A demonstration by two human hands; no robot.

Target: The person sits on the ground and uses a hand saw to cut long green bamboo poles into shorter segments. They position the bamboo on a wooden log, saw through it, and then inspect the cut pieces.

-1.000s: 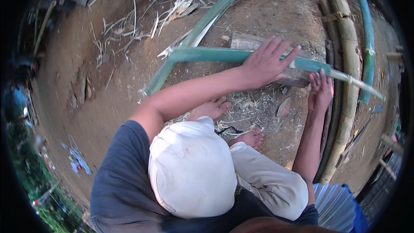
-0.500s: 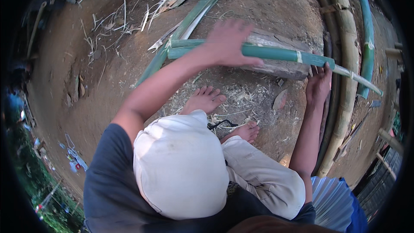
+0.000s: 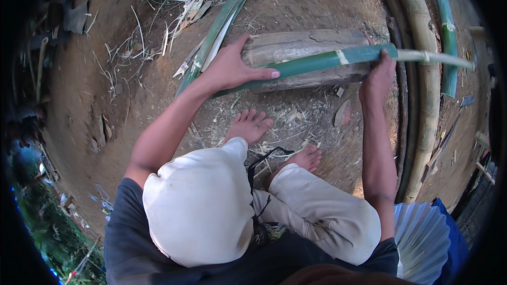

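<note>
Green bamboo strip (image 3: 317,62): held slantwise in front of the wooden log (image 3: 301,43), its right end higher in view; whether it touches the wood, I cannot tell.
Left hand (image 3: 231,69): holding the strip's left part, thumb laid along the near face, fingers behind.
Right hand (image 3: 379,74): gripping the strip near its right end, a fingertip showing above the far edge.
Pale thin length (image 3: 435,58): jutting out past the right hand, crossing over the thick tan pole (image 3: 425,84) and the green pole (image 3: 449,37); its join with the strip is unclear.
Ground: brown earth, with pale shavings (image 3: 193,9) at upper left, beside the long green stalk (image 3: 228,13).
Feet (image 3: 249,126): bare, just on the near side of the log.
Lower right: clear ribbed sheet (image 3: 422,240) beside the right arm.
</note>
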